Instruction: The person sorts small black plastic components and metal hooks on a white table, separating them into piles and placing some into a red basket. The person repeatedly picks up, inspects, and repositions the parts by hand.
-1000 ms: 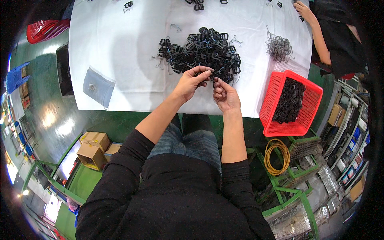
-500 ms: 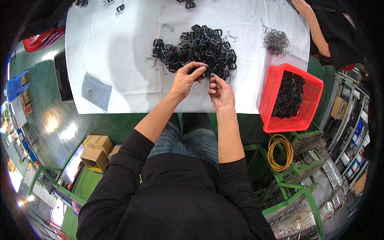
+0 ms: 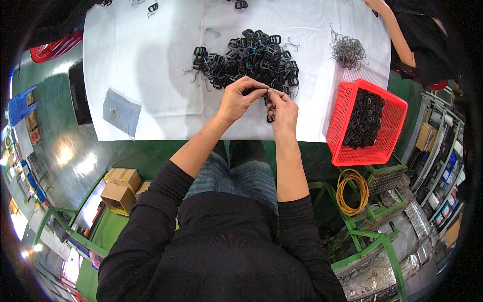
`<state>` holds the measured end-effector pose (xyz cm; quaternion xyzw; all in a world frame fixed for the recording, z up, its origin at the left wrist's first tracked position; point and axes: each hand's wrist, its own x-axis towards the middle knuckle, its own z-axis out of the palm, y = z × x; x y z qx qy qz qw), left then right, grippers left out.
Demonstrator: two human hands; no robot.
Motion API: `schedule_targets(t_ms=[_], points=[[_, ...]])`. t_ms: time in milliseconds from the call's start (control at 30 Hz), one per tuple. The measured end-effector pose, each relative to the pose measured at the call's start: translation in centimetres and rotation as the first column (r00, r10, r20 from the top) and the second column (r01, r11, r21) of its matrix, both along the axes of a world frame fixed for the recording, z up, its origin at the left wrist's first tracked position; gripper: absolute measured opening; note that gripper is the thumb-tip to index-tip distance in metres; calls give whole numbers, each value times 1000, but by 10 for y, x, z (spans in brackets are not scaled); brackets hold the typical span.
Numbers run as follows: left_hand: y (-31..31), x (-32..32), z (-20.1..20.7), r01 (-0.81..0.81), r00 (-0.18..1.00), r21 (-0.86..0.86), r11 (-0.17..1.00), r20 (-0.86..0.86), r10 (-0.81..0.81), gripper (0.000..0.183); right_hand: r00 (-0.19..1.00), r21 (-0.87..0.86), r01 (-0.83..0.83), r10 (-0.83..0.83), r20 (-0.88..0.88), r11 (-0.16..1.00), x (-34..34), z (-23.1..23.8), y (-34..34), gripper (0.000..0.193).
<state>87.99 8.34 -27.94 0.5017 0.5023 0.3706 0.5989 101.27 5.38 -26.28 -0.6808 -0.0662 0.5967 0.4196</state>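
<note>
My left hand (image 3: 238, 100) is closed in a pinch at the near edge of a heap of black plastic buckles (image 3: 259, 55). Its fingertips meet those of my right hand (image 3: 284, 111), and whatever lies between them is too small to make out. A black buckle (image 3: 270, 119) shows below the curled fingers of my right hand, which appear to hold it. Wire hooks and thin bluish strands are mixed into the heap. One loose hook (image 3: 213, 32) lies beyond it on the white-covered table (image 3: 161, 65).
A red plastic basket (image 3: 338, 126) with black buckles stands at the table's right edge. Behind it lies a pile of wire hooks (image 3: 348, 52). A blue-grey pouch (image 3: 122, 114) lies on the left. Another person's arm (image 3: 400, 38) reaches in at the far right.
My hands have come together, fingertips now touching where a small gap was. A black buckle has come into view beneath my right hand.
</note>
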Motion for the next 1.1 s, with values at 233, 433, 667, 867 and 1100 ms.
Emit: schedule_targets(t_ms=[233,433,667,867,1100], points=[[-2,-20,-9,42,684,-738,673,512,520,15,627,-51,-466,371,685,883,37,-11,-34,23],[-1,-6,-7,200,790,-767,609,494,362,21,180,-341,-601,537,824,723,28,-37,-71,32],[7,92,21,171,962,-726,667,270,47,23,571,-288,-440,512,642,851,63,4,-83,29],[7,225,85,445,883,-377,812,335,-329,55,609,175,-69,-97,787,982,165,72,-92,16],[16,184,91,176,984,341,923,-60,-165,46,248,-2,-141,37,968,990,157,93,-45,44]])
